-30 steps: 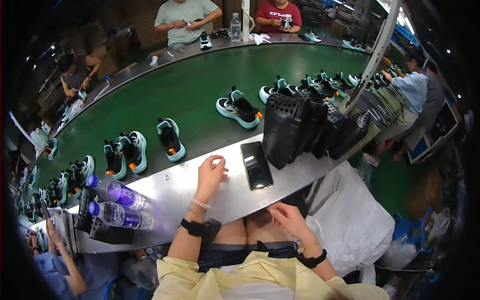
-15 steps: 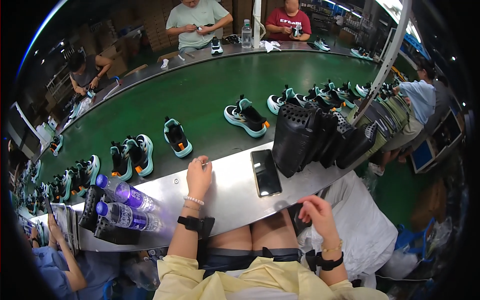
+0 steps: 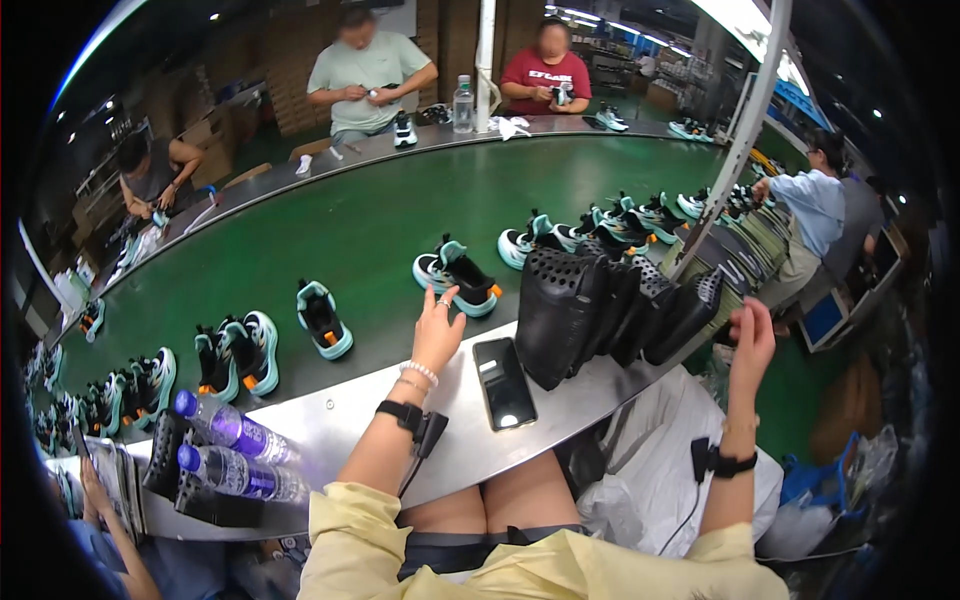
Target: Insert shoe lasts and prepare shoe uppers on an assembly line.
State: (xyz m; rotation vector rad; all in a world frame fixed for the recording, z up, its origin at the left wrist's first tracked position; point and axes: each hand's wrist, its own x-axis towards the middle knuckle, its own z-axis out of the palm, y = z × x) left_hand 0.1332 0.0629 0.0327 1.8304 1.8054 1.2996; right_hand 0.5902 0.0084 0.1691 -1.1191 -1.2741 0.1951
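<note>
Sneaker (image 3: pixel 463 273) just beyond left hand (image 3: pixel 438 328), on green belt (image 3: pixel 380 205); contact unclear.

green floor (image 3: pixel 792 385) right; brown cartons (image 3: pixel 290 95) behind (ceiling light (image 3: pixel 742 20) glaring)

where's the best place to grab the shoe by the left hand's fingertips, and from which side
Probably the heel collar, from above and the near right: the shoe sits sole down, opening up, with its orange-marked heel turned right and toward the person. The left hand is already at its near side.
</note>
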